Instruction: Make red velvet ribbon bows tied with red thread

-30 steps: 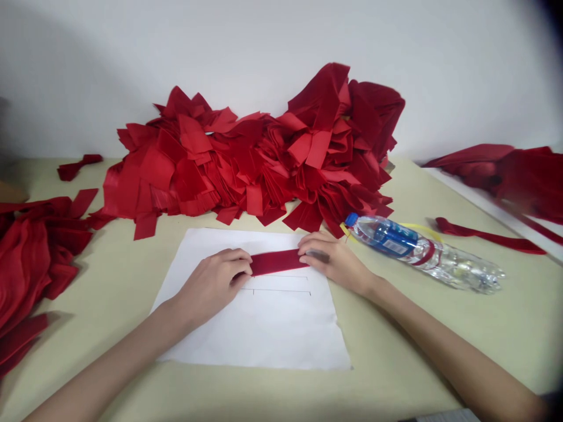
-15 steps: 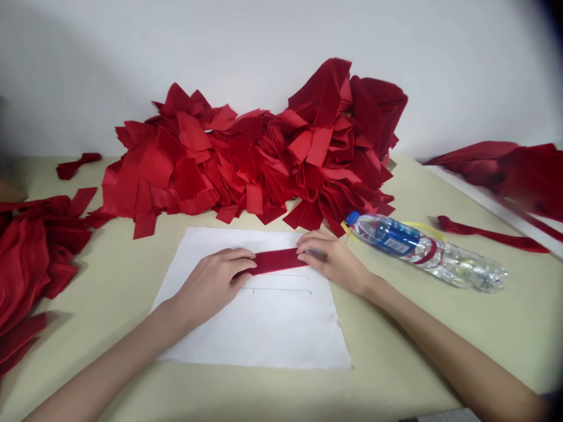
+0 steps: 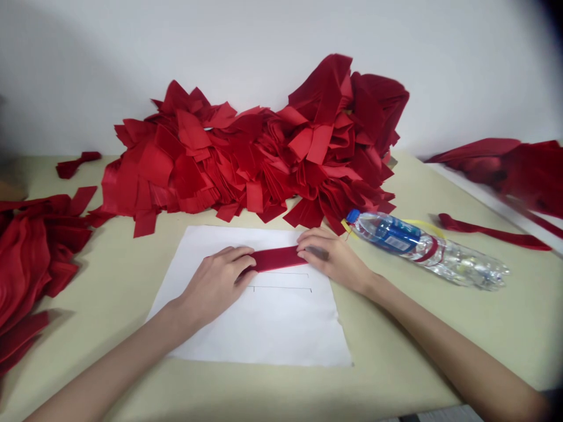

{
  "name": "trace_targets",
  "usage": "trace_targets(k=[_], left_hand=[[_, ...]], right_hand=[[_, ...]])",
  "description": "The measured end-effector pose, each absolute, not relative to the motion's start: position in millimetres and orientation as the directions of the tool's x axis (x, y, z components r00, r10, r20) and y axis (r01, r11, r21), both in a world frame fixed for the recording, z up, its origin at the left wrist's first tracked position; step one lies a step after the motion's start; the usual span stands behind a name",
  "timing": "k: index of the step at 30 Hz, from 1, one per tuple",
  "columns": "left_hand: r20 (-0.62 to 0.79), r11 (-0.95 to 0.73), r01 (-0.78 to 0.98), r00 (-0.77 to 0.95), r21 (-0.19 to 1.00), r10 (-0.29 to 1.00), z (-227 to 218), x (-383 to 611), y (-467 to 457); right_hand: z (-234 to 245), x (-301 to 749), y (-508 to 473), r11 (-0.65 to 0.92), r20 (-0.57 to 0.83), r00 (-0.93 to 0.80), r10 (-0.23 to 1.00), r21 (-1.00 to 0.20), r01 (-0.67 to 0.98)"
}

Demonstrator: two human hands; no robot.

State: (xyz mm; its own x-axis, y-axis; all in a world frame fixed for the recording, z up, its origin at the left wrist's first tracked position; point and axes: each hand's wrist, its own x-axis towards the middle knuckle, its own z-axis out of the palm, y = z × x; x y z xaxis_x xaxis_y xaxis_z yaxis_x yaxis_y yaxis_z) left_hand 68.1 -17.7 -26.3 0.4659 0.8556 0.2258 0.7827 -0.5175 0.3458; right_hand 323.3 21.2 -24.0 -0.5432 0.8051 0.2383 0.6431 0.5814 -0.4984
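A narrow strip of red fabric lies near the top edge of a white paper sheet, just above two thin ruled lines. The left hand and right hand rest half-curled on its two ends, though whether they pinch it is hard to tell. The sheet's lower half spreads below them. A ragged heap of red cloth pieces rises upper centre; a clear plastic bottle with a blue label lies just right of the right hand on the pale beige table.
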Motion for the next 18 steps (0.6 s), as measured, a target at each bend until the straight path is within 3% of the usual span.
trace_targets(k=[9,18], left_hand=[[0.241,-0.551,0.768,0.495,0.328,0.834,-27,67,-18],[0.094,-0.477,0.808,0.476,0.346,0.874,-12,76,-17]], right_hand=[[-29,323,22,0.579,0.246,-0.533,0.81,-0.489,0.653],[-23,326,26,0.548,0.197,-0.54,0.818,-0.554,0.627]])
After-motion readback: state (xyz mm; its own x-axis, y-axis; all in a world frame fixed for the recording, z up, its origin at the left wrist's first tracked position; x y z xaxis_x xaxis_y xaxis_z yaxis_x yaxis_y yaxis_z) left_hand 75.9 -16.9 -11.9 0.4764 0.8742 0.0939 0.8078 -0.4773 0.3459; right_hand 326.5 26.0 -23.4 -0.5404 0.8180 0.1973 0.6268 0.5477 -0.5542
